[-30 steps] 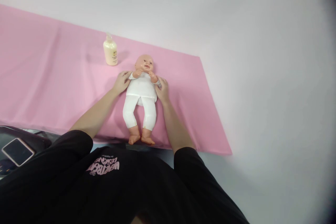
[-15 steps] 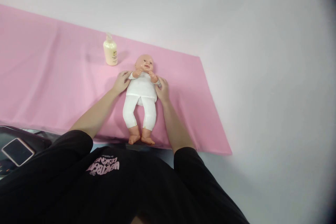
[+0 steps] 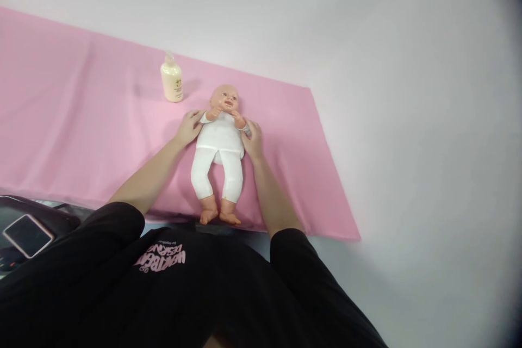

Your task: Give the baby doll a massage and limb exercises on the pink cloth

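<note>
A baby doll in white clothes lies on its back on a pink sheet, its bare feet toward me at the near edge. My left hand wraps round the doll's sleeved arm and side on the left. On the opposite side my right hand holds the doll's other arm near the sleeve, fingers curled against it. Parts of the fingertips and both thumbs are hidden against the doll. Its little hands are drawn up under the chin.
A pump bottle of pale yellow lotion stands upright on the sheet, left of the doll's head. At lower left, a phone rests on a dark surface below the table. The table's right edge borders a pale floor.
</note>
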Demonstrator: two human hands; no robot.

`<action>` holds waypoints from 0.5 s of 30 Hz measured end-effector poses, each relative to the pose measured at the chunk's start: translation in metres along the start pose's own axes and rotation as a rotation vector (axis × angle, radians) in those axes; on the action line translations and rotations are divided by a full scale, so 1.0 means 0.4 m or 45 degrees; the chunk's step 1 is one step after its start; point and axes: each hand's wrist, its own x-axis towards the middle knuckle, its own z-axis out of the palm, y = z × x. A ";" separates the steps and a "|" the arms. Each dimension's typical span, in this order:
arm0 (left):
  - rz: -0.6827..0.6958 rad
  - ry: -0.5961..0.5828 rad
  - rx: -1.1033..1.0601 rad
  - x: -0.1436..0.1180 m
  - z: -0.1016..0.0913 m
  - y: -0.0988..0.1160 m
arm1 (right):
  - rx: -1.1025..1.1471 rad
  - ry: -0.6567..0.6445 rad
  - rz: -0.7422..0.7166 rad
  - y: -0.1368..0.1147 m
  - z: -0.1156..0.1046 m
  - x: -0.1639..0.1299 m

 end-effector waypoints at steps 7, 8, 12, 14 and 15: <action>-0.002 0.021 -0.013 -0.001 0.000 0.004 | 0.004 -0.003 -0.006 0.011 0.003 0.000; -0.005 0.025 -0.016 -0.001 0.001 0.003 | -0.001 -0.004 -0.014 0.013 0.003 0.000; -0.010 0.046 -0.025 -0.002 0.002 0.000 | -0.010 0.003 -0.035 0.025 0.004 0.001; -0.007 0.043 -0.029 -0.002 0.001 -0.001 | 0.000 0.006 -0.037 0.029 0.005 0.001; -0.007 0.041 -0.031 -0.002 0.001 -0.001 | 0.004 0.010 -0.034 0.029 0.006 0.001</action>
